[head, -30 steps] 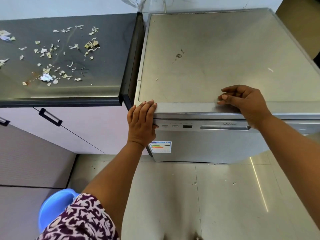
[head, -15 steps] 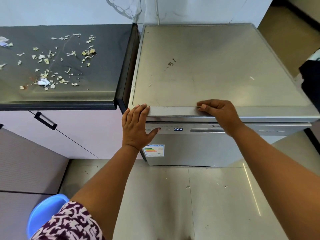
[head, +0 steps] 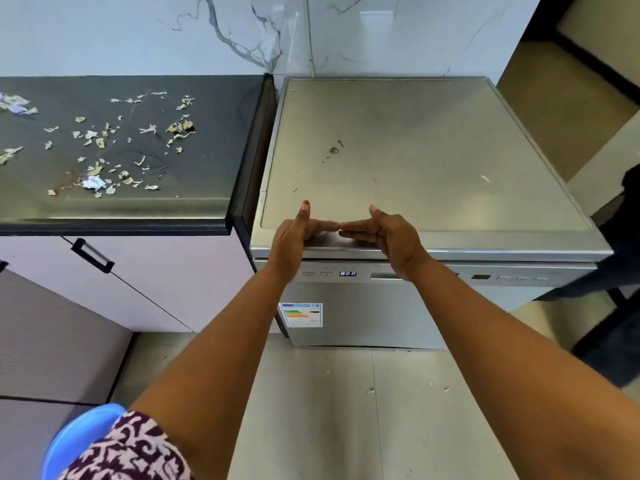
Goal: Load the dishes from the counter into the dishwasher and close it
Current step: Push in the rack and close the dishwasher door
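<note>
The silver dishwasher point(head: 433, 161) stands right of the dark counter point(head: 207, 140), its door shut and a blue display point(head: 347, 273) lit on the front panel. My left hand point(head: 294, 237) and my right hand point(head: 391, 237) hover side by side over the front edge of its top. Their straight fingers point at each other and the fingertips nearly touch; both thumbs stick up. Neither hand holds anything. No dishes show on the counter, only scattered food scraps point(head: 104, 147).
Pale cabinet doors with a black handle point(head: 91, 255) sit below the counter. A blue stool point(head: 79, 438) is at the bottom left. A dark shape point(head: 627, 237) stands at the right edge beside the dishwasher. Tiled floor lies in front.
Both hands left the dishwasher's front edge and came together at its middle, fingertips meeting. The camera pulled back and tilted up, showing more wall.
</note>
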